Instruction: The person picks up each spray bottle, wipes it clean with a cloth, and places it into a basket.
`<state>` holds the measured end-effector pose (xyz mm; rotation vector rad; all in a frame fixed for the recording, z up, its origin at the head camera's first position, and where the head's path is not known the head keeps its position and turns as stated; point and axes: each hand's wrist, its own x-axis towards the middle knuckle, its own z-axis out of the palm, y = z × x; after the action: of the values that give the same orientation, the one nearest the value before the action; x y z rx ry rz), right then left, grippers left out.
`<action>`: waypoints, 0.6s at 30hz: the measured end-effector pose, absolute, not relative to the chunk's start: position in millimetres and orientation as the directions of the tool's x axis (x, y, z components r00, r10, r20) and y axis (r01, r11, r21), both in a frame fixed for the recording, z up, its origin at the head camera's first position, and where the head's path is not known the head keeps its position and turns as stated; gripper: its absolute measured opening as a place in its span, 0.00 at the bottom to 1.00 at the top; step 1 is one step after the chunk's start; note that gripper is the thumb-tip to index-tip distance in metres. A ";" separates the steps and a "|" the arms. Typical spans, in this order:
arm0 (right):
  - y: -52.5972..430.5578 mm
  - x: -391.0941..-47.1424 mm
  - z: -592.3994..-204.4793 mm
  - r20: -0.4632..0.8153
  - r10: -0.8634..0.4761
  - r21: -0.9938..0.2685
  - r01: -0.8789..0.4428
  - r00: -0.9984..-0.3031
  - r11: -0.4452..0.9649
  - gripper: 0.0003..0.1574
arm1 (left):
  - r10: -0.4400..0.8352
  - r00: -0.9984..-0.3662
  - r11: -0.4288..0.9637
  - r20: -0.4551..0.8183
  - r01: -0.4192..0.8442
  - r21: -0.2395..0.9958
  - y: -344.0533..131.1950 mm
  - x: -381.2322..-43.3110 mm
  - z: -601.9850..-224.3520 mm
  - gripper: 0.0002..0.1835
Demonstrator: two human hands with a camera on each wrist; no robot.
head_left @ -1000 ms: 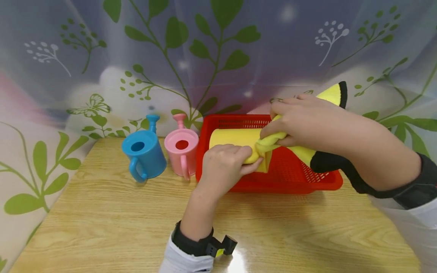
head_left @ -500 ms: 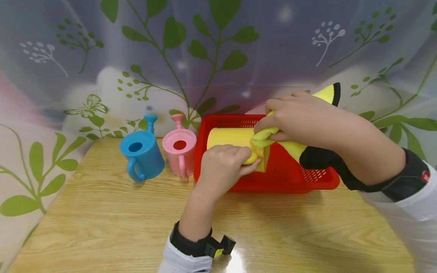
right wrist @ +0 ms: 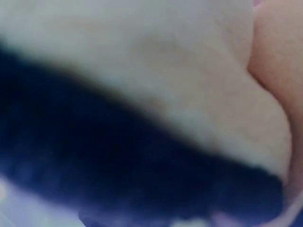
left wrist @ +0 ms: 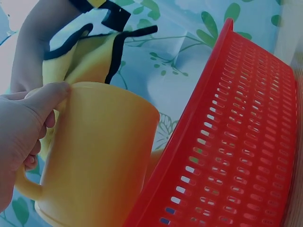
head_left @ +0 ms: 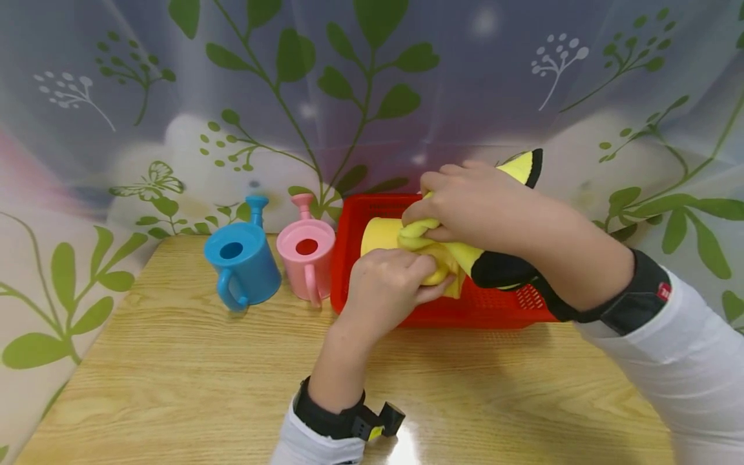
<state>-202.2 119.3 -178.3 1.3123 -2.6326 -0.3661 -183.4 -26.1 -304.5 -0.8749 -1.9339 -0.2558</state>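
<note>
A yellow watering can (head_left: 378,234) lies on its side over the red basket, in the head view. My left hand (head_left: 386,284) grips its handle; in the left wrist view the can's smooth body (left wrist: 102,151) fills the middle beside the basket wall. Bunched in my right hand (head_left: 473,203) is a yellow cloth with a black border (head_left: 517,169), its folded end against the can near the handle. The cloth's loose part hangs toward my right wrist. In the right wrist view, the blurred black border (right wrist: 118,137) covers much of the frame.
The red perforated basket (head_left: 338,265) stands near the patterned backdrop, under both hands. Left of it are a pink watering can (head_left: 293,258) and a blue watering can (head_left: 261,268), both upright on the wooden table (head_left: 192,381).
My right hand has moved left with the cloth, along the yellow watering can and closer to my left hand. The left hand keeps its grip and has hardly moved.
</note>
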 end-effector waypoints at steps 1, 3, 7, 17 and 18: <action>117.3 -203.4 -179.2 0.050 -0.801 0.292 -0.758 -0.597 0.583 0.14 | 0.475 -0.273 0.718 0.837 0.670 -0.189 -25.2 -183.0 -304.3 0.17; 112.9 -206.2 -180.8 0.051 -0.798 0.287 -0.757 -0.600 0.587 0.15 | 0.486 -0.258 0.713 0.835 0.670 -0.208 -23.4 -182.5 -304.3 0.16; 103.5 -211.3 -183.9 0.040 -0.791 0.263 -0.757 -0.611 0.598 0.16 | 0.502 -0.236 0.697 0.832 0.680 -0.227 -20.9 -181.3 -305.1 0.15; 89.0 -220.0 -192.5 0.065 -0.788 0.294 -0.742 -0.613 0.602 0.17 | 0.503 -0.209 0.712 0.839 0.651 -0.265 -17.5 -180.9 -304.9 0.16; 88.0 -221.1 -193.5 0.065 -0.787 0.295 -0.742 -0.613 0.602 0.18 | 0.500 -0.208 0.712 0.840 0.651 -0.263 -17.5 -180.8 -305.3 0.16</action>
<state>-221.1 88.0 -193.5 1.2733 -2.6396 -0.3559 -180.8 -17.5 -305.3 -0.8967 -1.8653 -0.1786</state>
